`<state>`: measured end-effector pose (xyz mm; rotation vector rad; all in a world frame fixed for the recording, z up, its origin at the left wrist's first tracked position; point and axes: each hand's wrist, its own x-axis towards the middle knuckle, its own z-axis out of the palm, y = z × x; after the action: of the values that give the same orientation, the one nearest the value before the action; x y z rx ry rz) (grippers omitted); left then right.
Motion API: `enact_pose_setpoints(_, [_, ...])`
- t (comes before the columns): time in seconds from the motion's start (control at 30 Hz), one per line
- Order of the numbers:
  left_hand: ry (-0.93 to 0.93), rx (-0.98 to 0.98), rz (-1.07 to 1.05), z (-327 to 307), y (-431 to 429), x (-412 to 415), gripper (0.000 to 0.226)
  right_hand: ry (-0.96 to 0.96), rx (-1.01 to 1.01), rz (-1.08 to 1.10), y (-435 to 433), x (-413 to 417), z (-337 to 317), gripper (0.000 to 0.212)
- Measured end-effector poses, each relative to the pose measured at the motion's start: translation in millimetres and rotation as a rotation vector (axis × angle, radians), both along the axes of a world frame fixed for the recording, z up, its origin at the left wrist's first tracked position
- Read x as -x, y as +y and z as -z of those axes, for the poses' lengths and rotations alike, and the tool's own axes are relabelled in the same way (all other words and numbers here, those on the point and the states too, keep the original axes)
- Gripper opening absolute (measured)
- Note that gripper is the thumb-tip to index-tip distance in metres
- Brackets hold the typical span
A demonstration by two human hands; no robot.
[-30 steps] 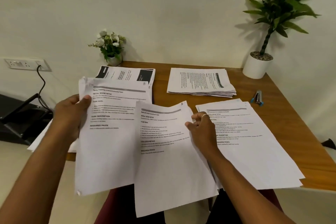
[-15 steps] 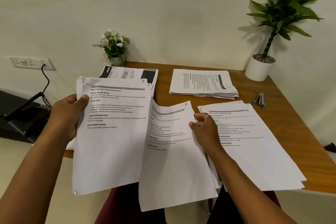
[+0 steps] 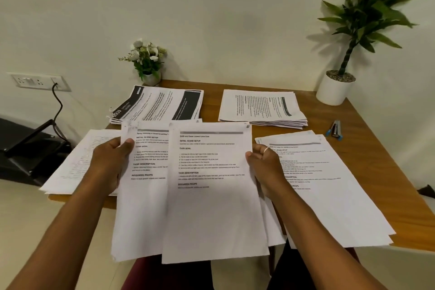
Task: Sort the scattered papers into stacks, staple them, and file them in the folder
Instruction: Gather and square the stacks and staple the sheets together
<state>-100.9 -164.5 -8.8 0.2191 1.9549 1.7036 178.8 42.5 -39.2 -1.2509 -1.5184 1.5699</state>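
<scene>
Here two printed white sheets (image 3: 211, 207) overlap — left hand (image 3: 110, 162) pinches one in its grip, right hand (image 3: 266, 165) the other.

Right hand (image 3: 266, 165) has carried the front sheet (image 3: 211, 207) up and leftward. It now overlaps the rear sheet (image 3: 141, 214) held by the left hand (image 3: 110, 167), top edges nearly level.

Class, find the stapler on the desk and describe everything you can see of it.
The stapler is small and slim, grey metal-looking with blue parts. It lies flat on the wooden table, towards its right side, pointing roughly away from the person. It sits just beyond the far corner of the near-right paper stack, apart from it. Only the table touches it.
</scene>
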Motion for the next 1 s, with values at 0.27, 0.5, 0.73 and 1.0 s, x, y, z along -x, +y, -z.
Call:
enact_pose_setpoints(0.27, [-0.048,0.055,0.062,19.1,8.3,-30.6,0.019,0.002,0.070,-0.159,-17.8,41.2,-10.5,0.023])
enact_pose_setpoints(0.5, [0.003,0.157,0.004,0.2,15.4,-40.1,0.039,-0.100,0.019,-0.109,-39.6,68.6,0.7,0.024])
enact_pose_setpoints(0.73, [0.061,0.099,0.070,-1.1,17.8,-46.2,0.027,-0.023,0.013,-0.139,-44.8,67.8,14.9,0.027])
enact_pose_setpoints(1.0, [0.041,0.140,0.162,8.7,12.9,-44.1,0.009,0.021,-0.028,-0.168,-38.4,54.2,12.9,0.012])
